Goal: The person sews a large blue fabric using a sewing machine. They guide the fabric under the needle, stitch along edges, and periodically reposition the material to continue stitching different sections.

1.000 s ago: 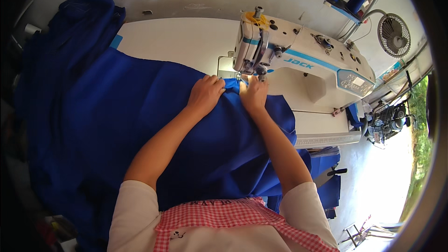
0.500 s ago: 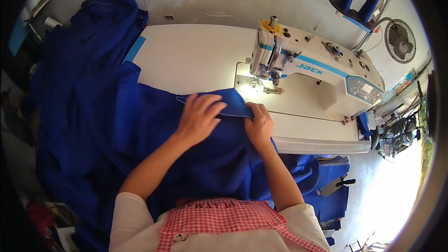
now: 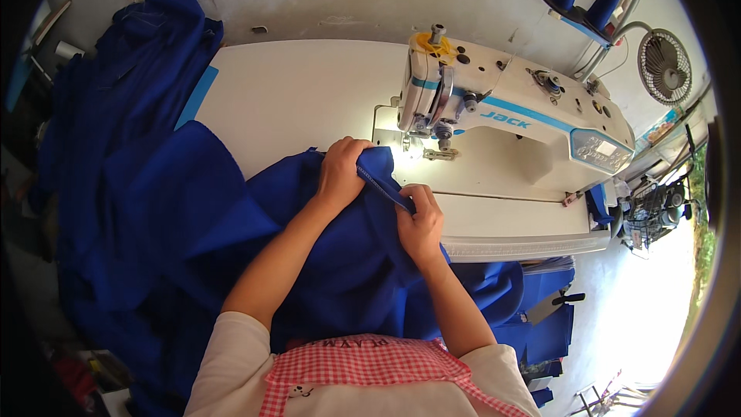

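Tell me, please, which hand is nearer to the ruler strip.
The right hand, pinching the cloth by its stitched edge; the left hand is farther from the strip.

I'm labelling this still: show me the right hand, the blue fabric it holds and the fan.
Right hand (image 3: 421,224), head view: back of the hand.
Blue fabric (image 3: 351,266), head view: its draped middle.
Fan (image 3: 664,67), head view: grille's middle.

Left hand (image 3: 342,175) on blue cloth (image 3: 197,208), right hand (image 3: 421,224) pinching it (pale stitching (image 3: 375,182) runs between them); beyond both, a white sewing machine (image 3: 532,105).
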{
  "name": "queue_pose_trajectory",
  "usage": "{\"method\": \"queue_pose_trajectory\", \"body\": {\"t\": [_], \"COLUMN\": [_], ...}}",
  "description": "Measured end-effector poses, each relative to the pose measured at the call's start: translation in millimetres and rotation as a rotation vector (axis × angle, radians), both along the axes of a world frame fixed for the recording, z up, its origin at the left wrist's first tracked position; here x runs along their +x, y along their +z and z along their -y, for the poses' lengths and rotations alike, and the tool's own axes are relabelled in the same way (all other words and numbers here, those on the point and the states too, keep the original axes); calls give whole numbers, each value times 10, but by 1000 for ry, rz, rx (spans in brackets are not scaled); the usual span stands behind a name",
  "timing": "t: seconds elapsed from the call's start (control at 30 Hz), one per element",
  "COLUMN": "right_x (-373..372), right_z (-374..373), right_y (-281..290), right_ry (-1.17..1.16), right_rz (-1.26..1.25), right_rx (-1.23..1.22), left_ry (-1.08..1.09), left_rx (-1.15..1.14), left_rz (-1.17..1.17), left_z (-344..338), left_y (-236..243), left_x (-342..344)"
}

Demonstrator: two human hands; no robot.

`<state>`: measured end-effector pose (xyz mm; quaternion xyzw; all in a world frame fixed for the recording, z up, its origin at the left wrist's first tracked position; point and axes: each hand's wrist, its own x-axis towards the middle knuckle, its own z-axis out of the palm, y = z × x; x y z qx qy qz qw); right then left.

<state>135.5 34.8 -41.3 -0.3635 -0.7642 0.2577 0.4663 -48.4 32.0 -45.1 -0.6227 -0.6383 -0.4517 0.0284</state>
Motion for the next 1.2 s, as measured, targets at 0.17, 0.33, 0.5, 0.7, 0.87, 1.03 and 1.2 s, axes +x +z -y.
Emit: {"method": "queue_pose_trajectory", "body": {"t": [0.17, 0.33, 0.5, 0.7, 0.87, 1.03, 1.2], "right_x": [-10, -19, 5, -116, 447, 927, 1137], "right_z": [27, 65, 129, 198, 168, 542, 725], "right_y": [36, 25, 11, -49, -175, -336, -387], "right_ry": [11, 26, 35, 92, 135, 418, 294], "right_rz": [4, 34, 124, 199, 387, 234, 176], "right_rx": [-29, -59, -43, 1, 235, 372, -173], "left_ry": [14, 61, 84, 114, -733, -1200, -393], "left_rx": [106, 86, 88, -97, -913, -1235, -776], "left_rz": [36, 33, 2, -96, 588, 1269, 782], "left_z": [30, 96, 54, 104, 980, 2169, 1494], "left_y": [80, 98, 71, 115, 599, 473, 781], "left_x": [20, 41, 112, 57, 251, -497, -445]}}
